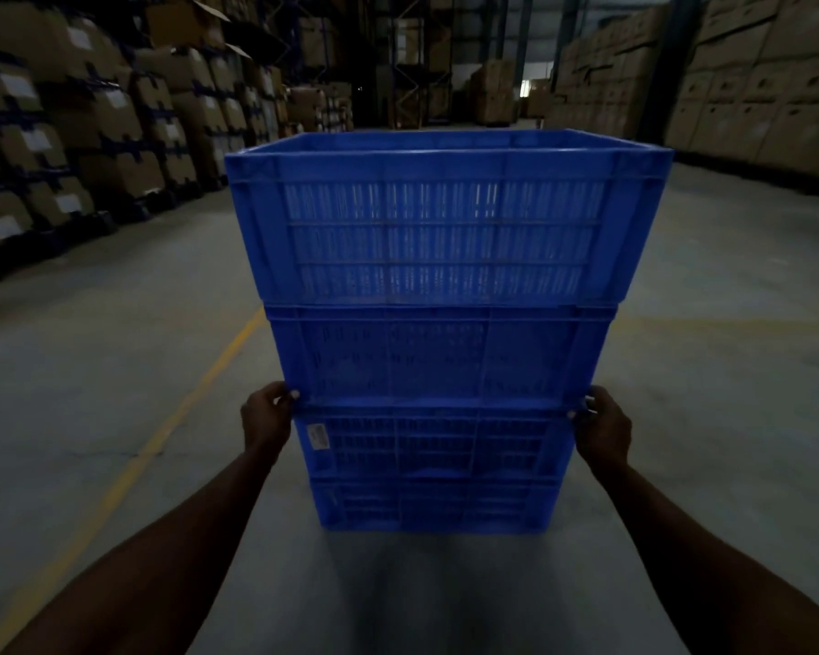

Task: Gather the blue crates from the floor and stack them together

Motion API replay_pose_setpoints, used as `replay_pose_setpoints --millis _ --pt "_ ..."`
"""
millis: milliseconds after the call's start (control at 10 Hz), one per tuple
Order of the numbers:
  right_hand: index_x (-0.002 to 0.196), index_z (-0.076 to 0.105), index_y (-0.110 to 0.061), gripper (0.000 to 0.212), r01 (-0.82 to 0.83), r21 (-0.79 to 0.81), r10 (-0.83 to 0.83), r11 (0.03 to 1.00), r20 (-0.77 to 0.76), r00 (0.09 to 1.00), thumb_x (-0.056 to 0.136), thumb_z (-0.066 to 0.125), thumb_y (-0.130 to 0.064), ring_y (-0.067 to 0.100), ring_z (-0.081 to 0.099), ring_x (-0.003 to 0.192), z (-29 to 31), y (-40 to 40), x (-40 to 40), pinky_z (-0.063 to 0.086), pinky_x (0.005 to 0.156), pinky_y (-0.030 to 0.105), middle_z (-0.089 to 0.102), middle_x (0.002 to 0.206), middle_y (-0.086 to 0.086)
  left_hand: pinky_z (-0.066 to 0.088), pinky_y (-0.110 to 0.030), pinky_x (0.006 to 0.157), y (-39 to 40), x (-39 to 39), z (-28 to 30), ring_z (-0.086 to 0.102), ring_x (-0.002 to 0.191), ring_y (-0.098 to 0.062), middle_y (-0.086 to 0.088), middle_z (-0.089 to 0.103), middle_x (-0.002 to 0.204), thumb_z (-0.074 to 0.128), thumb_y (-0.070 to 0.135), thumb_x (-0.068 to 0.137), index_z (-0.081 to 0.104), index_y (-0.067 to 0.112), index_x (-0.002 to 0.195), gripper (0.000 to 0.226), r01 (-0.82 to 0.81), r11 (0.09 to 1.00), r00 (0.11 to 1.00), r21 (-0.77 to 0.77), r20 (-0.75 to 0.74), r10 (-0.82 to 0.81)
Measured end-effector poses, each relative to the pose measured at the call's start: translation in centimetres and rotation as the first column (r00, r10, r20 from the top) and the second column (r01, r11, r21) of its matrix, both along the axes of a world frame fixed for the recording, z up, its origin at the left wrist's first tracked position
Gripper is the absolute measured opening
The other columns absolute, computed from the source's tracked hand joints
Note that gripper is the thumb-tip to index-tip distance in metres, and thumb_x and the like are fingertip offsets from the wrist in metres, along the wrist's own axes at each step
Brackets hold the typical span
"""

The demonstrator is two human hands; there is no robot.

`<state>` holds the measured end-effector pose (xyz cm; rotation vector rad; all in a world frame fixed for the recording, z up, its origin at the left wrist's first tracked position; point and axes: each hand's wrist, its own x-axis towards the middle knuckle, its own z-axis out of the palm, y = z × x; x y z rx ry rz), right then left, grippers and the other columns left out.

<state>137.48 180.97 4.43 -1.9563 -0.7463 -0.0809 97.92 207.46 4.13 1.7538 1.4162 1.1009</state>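
Four crates stand stacked on the floor (114,371) of the aisle, and the person grips the stack low down. The left hand (266,418) and right hand (604,425) clamp the corners where the second crate (438,356) meets the third crate (433,444), fingers (288,395) curled tight on that rim.

The risk, I'd say, is height: lifting or shoving from so low could tip the top crate (438,219) forward, since it flares wider than those beneath and seems only to rest there. The floor looks like smooth concrete, so the bottom crate (438,505) could skate.

The crates are hard blue plastic, boxy, slotted walls, ribbed rims. Cartons (67,148) line both sides.
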Motion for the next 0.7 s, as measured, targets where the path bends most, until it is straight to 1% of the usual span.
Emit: replay_pose_setpoints --millis 100,200,300,400,500,600,700 --pt "0.111 0.064 -0.012 0.028 0.022 -0.013 -0.021 1.0 0.01 1.0 0.086 0.059 0.001 0.035 0.068 0.089 0.4 0.5 0.4 0.055 0.074 0.045 0.071 0.106 0.016 0.061 -0.054 0.081 1.5 0.3 -0.7 0.072 0.094 -0.031 -0.013 0.076 0.106 0.066 0.02 0.094 0.076 0.009 0.107 0.019 -0.037 0.999 0.999 0.007 -0.039 0.038" --pt "0.113 0.064 -0.012 0.029 0.034 -0.032 -0.034 0.999 0.0 0.999 0.086 0.059 -0.001 0.035 0.068 0.089 0.3 0.6 0.6 0.056 0.074 0.046 0.071 0.108 0.015 0.06 -0.052 0.082 1.0 0.9 -0.7 0.072 0.092 -0.03 -0.012 0.076 0.103 0.065 0.017 0.094 0.077 0.01 0.106 0.018 -0.091 0.995 0.994 0.028 -0.06 0.093" --pt "0.116 0.063 -0.015 0.031 0.011 -0.092 -0.013 0.996 -0.023 1.0 0.086 0.061 -0.006 0.033 0.068 0.091 0.5 0.0 0.6 0.057 0.075 0.047 0.071 0.112 0.014 0.06 -0.053 0.082 0.8 0.4 -1.1 0.073 0.093 -0.03 -0.012 0.076 0.104 0.064 0.025 0.095 0.077 0.013 0.108 0.022 -0.052 0.998 0.997 0.02 -0.059 0.053" --pt "0.128 0.055 -0.013 0.04 -0.093 -0.165 0.06 0.982 -0.196 0.979 0.089 0.059 -0.012 0.036 0.062 0.105 2.3 -0.3 0.5 0.055 0.084 0.05 0.063 0.125 0.017 0.057 -0.055 0.09 0.6 -0.5 0.2 0.069 0.11 -0.035 -0.015 0.071 0.12 0.06 0.029 0.099 0.07 0.01 0.124 0.033 0.091 0.993 0.993 -0.08 -0.073 -0.097" --pt "0.148 0.03 -0.014 0.065 -0.214 -0.216 0.115 0.953 -0.396 0.911 0.09 0.059 -0.017 0.039 0.054 0.119 5.7 -0.9 -0.8 0.051 0.084 0.045 0.048 0.142 0.018 0.048 -0.057 0.104 -1.7 -0.6 4.0 0.05 0.136 -0.034 -0.011 0.05 0.15 0.06 0.025 0.1 0.041 0.016 0.152 0.055 0.204 0.963 0.974 -0.175 -0.063 -0.218" --pt "0.153 0.02 -0.016 0.08 -0.223 -0.181 0.118 0.958 -0.46 0.88 0.087 0.065 -0.017 0.039 0.046 0.13 10.7 -1.7 -1.9 0.051 0.088 0.045 0.035 0.154 0.016 0.041 -0.054 0.112 -3.8 -1.0 8.9 0.036 0.146 -0.034 -0.012 0.031 0.162 0.057 0.024 0.101 0.018 0.022 0.16 0.071 0.157 0.978 0.987 -0.139 -0.021 -0.161" --pt "0.154 0.019 -0.017 0.083 -0.251 -0.244 0.121 0.937 -0.449 0.886 0.086 0.067 -0.02 0.038 0.045 0.133 16.5 -3.1 -2.7 0.048 0.092 0.044 0.036 0.154 0.017 0.037 -0.054 0.115 -5.9 -1.8 15.0 0.031 0.149 -0.031 -0.01 0.024 0.166 0.056 0.042 0.099 0.012 0.025 0.161 0.078 0.126 0.988 0.991 -0.093 -0.038 -0.13"
